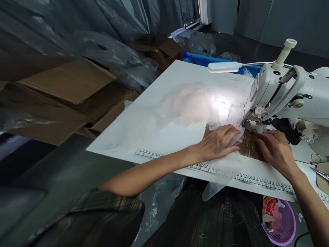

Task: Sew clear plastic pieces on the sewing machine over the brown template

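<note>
Sheer white fabric (235, 137) lies beside the needle area of a white sewing machine (272, 89), and part of it hangs over the table's front edge. On this fabric rests my left hand (221, 142), its fingers bent and the cloth between thumb and fingers. My right hand (276, 151) is to the right of the needle, low over the brown machine bed (249, 145). Its thumb and fingers are curled together; anything at their tips is too small to make out. A small lamp (224, 67) shines onto the cloth.
More sheer, pale pinkish fabric (185, 103) spreads over the white table (144, 127). A ruler strip (252, 180) runs along the front edge. Scissors (320, 174) lie at far right. A purple basket (289, 226) with scraps stands below; cardboard boxes (66, 82) stand left.
</note>
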`<state>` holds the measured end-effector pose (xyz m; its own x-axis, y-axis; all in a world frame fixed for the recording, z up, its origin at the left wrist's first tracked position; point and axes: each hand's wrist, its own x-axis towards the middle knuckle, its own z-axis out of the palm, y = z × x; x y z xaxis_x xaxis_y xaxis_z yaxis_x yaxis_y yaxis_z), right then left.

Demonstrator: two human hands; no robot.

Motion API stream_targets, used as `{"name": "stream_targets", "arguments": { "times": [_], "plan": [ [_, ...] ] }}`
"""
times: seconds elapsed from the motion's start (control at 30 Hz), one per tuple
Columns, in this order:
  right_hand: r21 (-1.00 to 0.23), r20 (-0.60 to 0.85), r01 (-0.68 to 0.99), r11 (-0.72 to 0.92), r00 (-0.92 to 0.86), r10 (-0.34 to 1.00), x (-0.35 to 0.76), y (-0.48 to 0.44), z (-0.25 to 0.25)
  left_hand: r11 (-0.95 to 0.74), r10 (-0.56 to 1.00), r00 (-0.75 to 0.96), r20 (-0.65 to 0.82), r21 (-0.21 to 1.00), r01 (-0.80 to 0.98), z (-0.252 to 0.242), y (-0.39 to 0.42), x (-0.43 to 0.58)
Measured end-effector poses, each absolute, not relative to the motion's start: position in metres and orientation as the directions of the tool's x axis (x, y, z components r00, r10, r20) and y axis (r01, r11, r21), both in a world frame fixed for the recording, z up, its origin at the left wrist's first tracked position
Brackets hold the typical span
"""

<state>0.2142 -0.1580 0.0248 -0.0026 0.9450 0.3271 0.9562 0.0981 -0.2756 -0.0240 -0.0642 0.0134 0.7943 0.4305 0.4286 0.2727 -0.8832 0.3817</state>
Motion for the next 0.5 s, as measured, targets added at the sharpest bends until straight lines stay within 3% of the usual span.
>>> {"name": "stream_targets", "arguments": {
  "times": [0.1,0.17,0.27,0.37,0.5],
  "plan": [
    [-0.474,0.242,0.871,0.13,-0.014,0.97,0.204,-0.152,0.022,-0.907,0.408,0.83,0.381,0.275,0.319,0.007,-0.057,-0.013],
    [-0.546,0.223,0.829,0.12,0.006,0.975,0.202,-0.151,0.022,-0.899,0.412,0.846,0.339,0.303,0.317,0.004,-0.052,-0.012],
    [-0.606,0.195,0.789,0.099,0.027,0.98,0.203,-0.15,0.023,-0.769,0.518,0.812,0.27,0.563,0.303,0.008,-0.038,-0.018],
    [-0.625,0.143,0.778,0.063,0.034,0.989,0.198,-0.146,0.027,-0.482,0.622,0.776,0.105,0.832,0.274,0.015,-0.015,-0.025],
    [-0.638,0.02,0.769,0.03,-0.022,1.0,0.177,-0.128,0.029,-0.195,0.583,0.811,-0.054,0.959,0.204,0.019,0.014,-0.027]
  ]
}}
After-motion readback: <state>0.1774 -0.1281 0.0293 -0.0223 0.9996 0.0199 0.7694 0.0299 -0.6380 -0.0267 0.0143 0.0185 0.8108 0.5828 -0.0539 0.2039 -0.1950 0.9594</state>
